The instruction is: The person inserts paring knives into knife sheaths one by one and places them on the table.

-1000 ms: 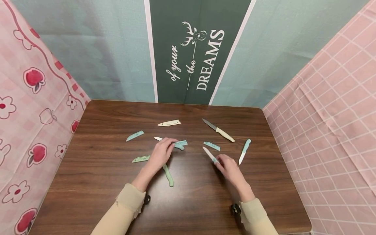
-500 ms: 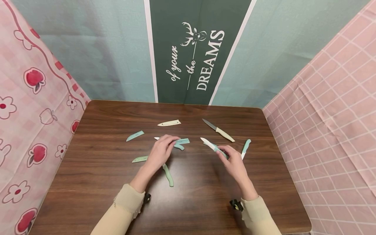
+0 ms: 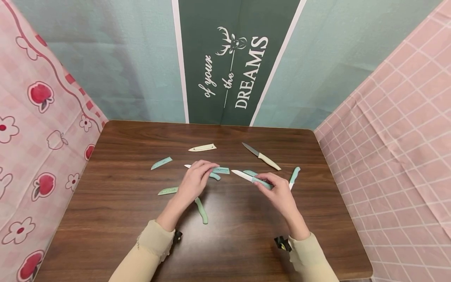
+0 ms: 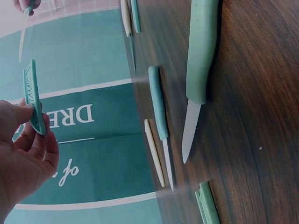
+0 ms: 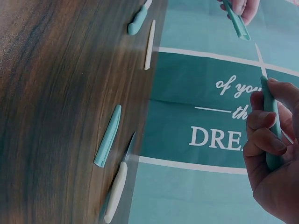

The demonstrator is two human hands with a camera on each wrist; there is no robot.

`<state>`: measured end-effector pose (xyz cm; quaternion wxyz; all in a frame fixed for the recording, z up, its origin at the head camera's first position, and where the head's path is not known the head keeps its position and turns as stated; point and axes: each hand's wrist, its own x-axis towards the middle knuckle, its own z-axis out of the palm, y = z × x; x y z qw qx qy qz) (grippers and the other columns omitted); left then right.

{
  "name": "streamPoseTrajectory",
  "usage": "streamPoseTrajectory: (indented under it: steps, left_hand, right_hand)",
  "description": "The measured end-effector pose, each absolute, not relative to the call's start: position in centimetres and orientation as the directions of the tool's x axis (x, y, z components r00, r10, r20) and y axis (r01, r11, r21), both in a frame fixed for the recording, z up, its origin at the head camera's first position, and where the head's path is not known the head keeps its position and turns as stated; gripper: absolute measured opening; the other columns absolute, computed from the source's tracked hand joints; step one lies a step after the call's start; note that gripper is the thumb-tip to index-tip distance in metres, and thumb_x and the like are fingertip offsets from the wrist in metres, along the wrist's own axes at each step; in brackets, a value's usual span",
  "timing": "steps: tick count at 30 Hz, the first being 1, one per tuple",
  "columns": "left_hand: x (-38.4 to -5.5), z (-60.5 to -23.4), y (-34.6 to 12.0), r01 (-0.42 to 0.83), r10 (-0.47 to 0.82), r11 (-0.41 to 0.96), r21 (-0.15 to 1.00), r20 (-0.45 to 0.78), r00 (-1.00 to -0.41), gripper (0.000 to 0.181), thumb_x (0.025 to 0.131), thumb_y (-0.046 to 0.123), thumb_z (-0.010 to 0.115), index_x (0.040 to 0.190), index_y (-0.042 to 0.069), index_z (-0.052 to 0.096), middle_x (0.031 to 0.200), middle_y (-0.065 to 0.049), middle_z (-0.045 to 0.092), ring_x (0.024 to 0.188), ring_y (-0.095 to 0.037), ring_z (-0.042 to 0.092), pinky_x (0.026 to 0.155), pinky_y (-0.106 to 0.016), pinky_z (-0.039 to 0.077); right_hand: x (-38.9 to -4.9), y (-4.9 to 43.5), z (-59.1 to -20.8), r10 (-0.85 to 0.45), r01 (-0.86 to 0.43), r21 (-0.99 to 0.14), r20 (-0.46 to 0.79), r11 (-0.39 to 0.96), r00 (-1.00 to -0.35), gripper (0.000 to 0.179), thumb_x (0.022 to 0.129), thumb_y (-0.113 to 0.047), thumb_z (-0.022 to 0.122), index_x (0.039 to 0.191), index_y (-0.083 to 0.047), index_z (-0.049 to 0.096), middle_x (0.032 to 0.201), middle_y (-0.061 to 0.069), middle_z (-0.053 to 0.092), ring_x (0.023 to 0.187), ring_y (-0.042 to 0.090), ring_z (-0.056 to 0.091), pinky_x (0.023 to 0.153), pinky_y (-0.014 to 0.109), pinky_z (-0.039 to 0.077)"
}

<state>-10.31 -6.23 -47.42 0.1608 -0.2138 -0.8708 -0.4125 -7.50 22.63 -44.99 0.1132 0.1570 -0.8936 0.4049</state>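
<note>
My left hand (image 3: 195, 181) pinches a teal knife sheath (image 4: 32, 95) between thumb and fingers, its open end facing right. In my right hand (image 3: 280, 194) is a small knife (image 3: 243, 175) with a teal handle and white blade, gripped by the handle. The blade tip points left, close to the sheath's open end in the head view. Both things are held above the table. Below my left hand lies another teal-handled knife (image 4: 159, 105), and nearer me a green-handled knife (image 4: 197, 56). Behind the held knife a teal sheath (image 5: 108, 135) lies on the table.
Around the brown wooden table (image 3: 239, 243) lie a cream sheath (image 3: 202, 147), a cream-handled knife (image 3: 268, 161), a teal-handled knife (image 3: 295, 175) at the right, a light blue sheath (image 3: 161, 163) and a green sheath (image 3: 168, 190). Patterned cloths hang on three sides.
My right hand has lifted the knife off the table and turned its blade leftward to the sheath. My left hand has brought the sheath slightly right.
</note>
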Motion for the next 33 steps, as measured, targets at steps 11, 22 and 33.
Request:
streamPoseTrajectory:
  steps: [11,22,33]
  left_hand:
    - [-10.29,-47.33,-6.17,0.537,0.254,0.549,0.641,0.485,-0.837,0.02,0.098,0.009,0.062,0.112,0.016,0.075,0.106,0.0,0.073,0.1,-0.019,0.065,0.088,-0.033,0.052]
    - [-10.25,-47.76,-6.12,0.545,0.276,0.56,0.624,0.48,-0.833,0.02,0.098,0.008,0.062,0.112,0.015,0.075,0.105,-0.001,0.073,0.099,-0.019,0.065,0.087,-0.033,0.052]
    - [-9.97,-48.13,-5.88,0.566,0.306,0.571,0.594,0.486,-0.819,0.021,0.097,0.008,0.064,0.113,0.017,0.075,0.105,0.001,0.073,0.096,-0.018,0.064,0.084,-0.033,0.052]
  right_hand:
    - [-7.57,22.04,-44.99,-0.212,-0.4,-0.662,0.349,0.634,-0.913,0.015,0.082,-0.01,0.082,0.096,-0.01,0.076,0.087,0.001,0.075,0.072,0.001,0.059,0.063,0.011,0.045]
    - [-7.55,21.98,-45.31,-0.224,-0.43,-0.612,0.386,0.663,-0.895,0.017,0.08,-0.009,0.083,0.096,-0.009,0.078,0.088,0.002,0.076,0.073,0.006,0.065,0.065,0.009,0.045]
    - [-7.32,21.85,-45.49,-0.218,-0.414,-0.615,0.37,0.671,-0.903,0.016,0.079,-0.01,0.084,0.095,-0.009,0.08,0.089,0.003,0.077,0.08,0.021,0.074,0.07,0.004,0.045]
